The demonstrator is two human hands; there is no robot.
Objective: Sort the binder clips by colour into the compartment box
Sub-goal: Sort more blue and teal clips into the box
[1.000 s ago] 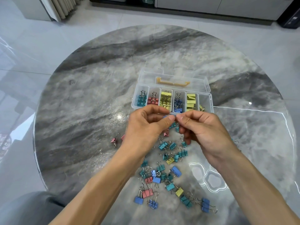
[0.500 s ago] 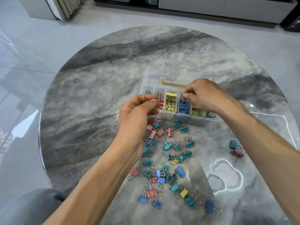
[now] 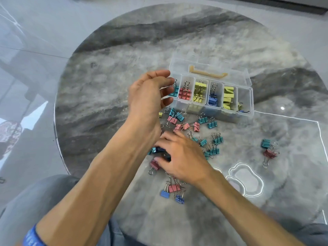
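The clear compartment box (image 3: 230,115) lies open on the round marble table (image 3: 106,96). Its cells hold, from left to right, teal, red, yellow, blue and yellow clips. My left hand (image 3: 150,93) hovers at the leftmost cell with its fingers loosely curled and nothing visible between them. A teal clip (image 3: 175,92) lies in that cell, just past the fingertips. My right hand (image 3: 181,157) reaches left, palm down, into the loose pile (image 3: 195,126). Thumb and fingers curl round a dark blue clip (image 3: 160,150).
Loose teal, pink and blue clips lie scattered in front of the box. A teal clip (image 3: 266,143) and a red clip (image 3: 269,154) lie apart on the right. Two blue clips (image 3: 165,194) lie near the front. The box lid (image 3: 213,66) stands behind, and the table edge (image 3: 56,132) curves at left.
My right hand left the blue cell and came down into the pile. My left hand moved up from the pile to the leftmost cell. The view shifted left.
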